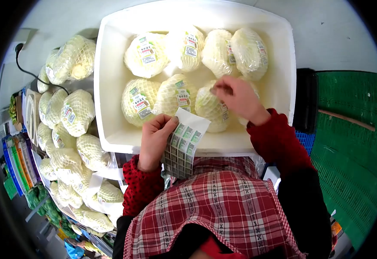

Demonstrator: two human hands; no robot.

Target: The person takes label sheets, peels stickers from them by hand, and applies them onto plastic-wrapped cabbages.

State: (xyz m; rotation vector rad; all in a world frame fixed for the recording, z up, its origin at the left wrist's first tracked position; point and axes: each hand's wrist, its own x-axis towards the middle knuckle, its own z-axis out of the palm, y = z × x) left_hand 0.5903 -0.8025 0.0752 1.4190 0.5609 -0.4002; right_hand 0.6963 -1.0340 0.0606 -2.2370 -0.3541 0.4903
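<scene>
Between the thumb and fingers of my left hand (157,136) is a sheet of small green-and-white stickers (184,140), held at its upper left edge. My right hand (240,97) is over a net-wrapped pale vegetable (212,110) in the front row, its fingers curled together; whether a sticker is between them cannot be made out. Several such wrapped vegetables lie in two rows inside a white foam box (106,86). Green-and-white labels show on some, such as the front left one (139,101).
Many more net-wrapped vegetables (67,159) are piled left of the box. A black cable (33,74) runs above them. On the right stand a black crate (306,99) and green slatted crates (352,159).
</scene>
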